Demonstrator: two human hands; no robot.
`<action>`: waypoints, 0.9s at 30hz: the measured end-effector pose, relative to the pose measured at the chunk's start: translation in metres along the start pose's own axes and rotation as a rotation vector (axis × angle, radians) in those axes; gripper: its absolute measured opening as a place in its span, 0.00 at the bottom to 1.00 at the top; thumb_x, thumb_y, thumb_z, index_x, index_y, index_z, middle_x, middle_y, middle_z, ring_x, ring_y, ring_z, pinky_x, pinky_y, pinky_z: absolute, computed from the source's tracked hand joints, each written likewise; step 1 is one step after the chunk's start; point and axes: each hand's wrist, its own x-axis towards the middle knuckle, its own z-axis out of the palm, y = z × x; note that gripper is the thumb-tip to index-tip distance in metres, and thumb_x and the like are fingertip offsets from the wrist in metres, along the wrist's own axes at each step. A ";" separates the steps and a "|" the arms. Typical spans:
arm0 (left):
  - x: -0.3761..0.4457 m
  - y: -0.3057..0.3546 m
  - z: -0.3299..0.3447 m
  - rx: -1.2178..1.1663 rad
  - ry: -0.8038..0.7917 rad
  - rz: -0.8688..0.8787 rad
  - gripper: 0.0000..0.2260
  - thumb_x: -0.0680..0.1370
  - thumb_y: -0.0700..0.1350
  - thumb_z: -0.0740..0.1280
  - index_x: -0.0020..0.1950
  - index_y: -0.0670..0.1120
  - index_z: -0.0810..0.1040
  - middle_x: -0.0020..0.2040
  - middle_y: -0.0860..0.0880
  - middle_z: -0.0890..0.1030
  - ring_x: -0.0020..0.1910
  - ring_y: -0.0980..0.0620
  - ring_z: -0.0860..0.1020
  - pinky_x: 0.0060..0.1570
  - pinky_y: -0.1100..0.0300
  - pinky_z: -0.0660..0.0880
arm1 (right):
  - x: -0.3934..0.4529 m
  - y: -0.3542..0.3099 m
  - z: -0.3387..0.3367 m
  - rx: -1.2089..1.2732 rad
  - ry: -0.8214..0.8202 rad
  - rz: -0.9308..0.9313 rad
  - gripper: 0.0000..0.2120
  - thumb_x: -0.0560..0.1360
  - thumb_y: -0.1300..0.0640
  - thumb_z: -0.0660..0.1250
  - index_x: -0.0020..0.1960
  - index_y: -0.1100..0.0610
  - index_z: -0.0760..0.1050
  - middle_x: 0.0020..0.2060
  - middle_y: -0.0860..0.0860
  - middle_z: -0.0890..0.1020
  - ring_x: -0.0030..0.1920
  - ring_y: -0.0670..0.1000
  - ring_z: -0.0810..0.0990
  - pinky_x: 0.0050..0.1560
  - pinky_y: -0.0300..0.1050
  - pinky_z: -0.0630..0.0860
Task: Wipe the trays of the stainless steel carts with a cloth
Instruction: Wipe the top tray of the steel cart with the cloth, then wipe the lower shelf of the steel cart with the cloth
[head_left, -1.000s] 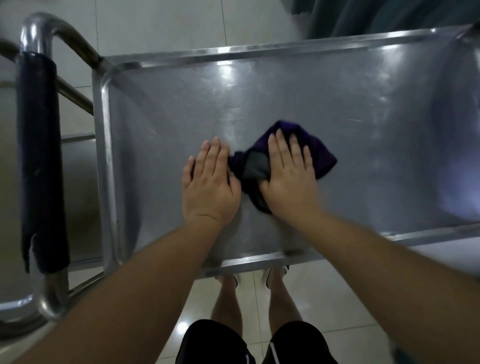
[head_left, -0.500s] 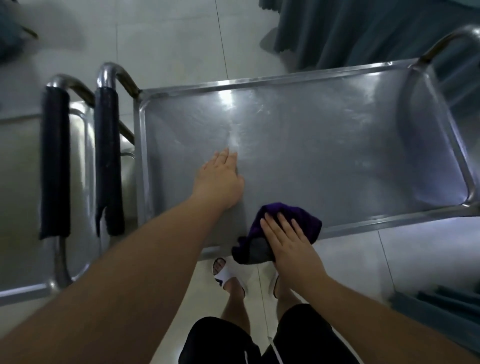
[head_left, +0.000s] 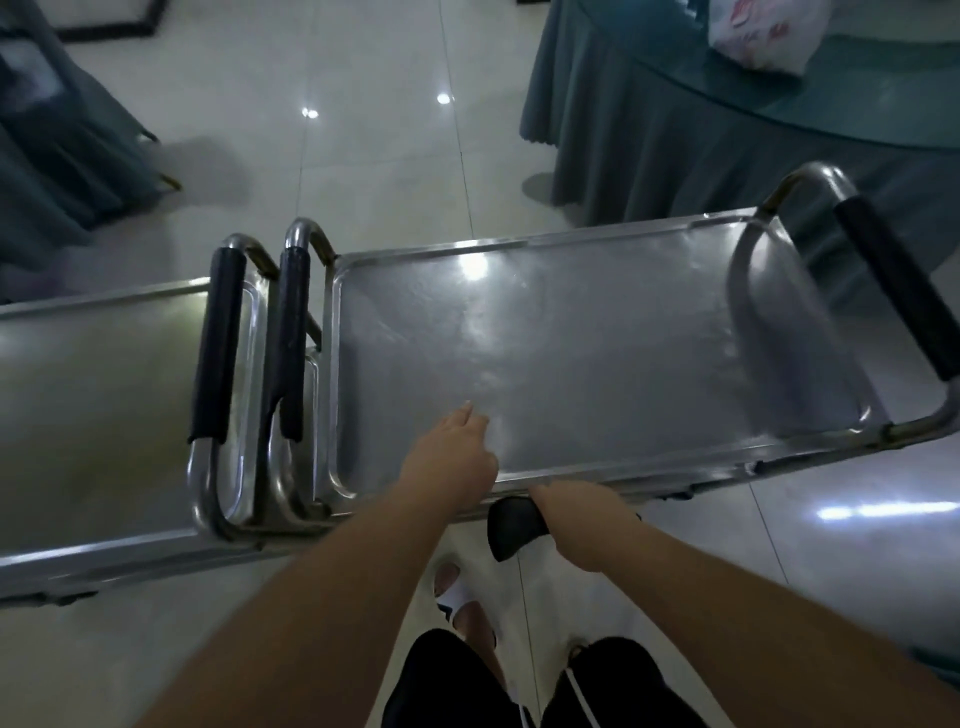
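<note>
Cloth (head_left: 511, 525), dark and crumpled, gripped by right hand (head_left: 576, 512); left fingers (head_left: 465, 415) flat on steel tray (head_left: 623, 353)

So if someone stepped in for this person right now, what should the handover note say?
Left hand: flat on the near part of the right cart's top tray, holding nothing.
Right hand: grips the dark cloth at the tray's near rim, off the tray surface.
Carts: a second cart's tray stands directly left, handles side by side.
Done: cannot be confirmed; the right tray shows streaky sheen, which may be from wiping.
Left: probably the left cart's tray, plus any lower trays, which are out of view.
</note>
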 end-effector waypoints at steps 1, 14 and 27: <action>-0.009 0.004 0.002 -0.002 0.001 -0.016 0.28 0.85 0.50 0.60 0.84 0.49 0.60 0.87 0.47 0.53 0.84 0.45 0.57 0.79 0.47 0.60 | -0.010 0.001 -0.003 -0.026 -0.048 -0.002 0.17 0.81 0.61 0.65 0.69 0.58 0.71 0.64 0.57 0.78 0.62 0.59 0.79 0.63 0.55 0.77; -0.136 0.098 0.064 0.064 0.066 -0.122 0.26 0.85 0.53 0.60 0.82 0.49 0.63 0.84 0.49 0.61 0.79 0.43 0.66 0.73 0.43 0.69 | -0.124 0.045 -0.001 -0.063 0.102 0.000 0.19 0.79 0.62 0.68 0.70 0.59 0.71 0.67 0.58 0.76 0.66 0.59 0.77 0.64 0.55 0.76; -0.179 0.032 0.087 0.127 0.069 -0.145 0.27 0.84 0.54 0.59 0.84 0.50 0.61 0.85 0.48 0.59 0.80 0.43 0.65 0.73 0.42 0.67 | -0.121 0.012 0.039 0.002 0.156 0.054 0.15 0.79 0.60 0.67 0.65 0.56 0.70 0.61 0.56 0.78 0.60 0.59 0.79 0.60 0.54 0.78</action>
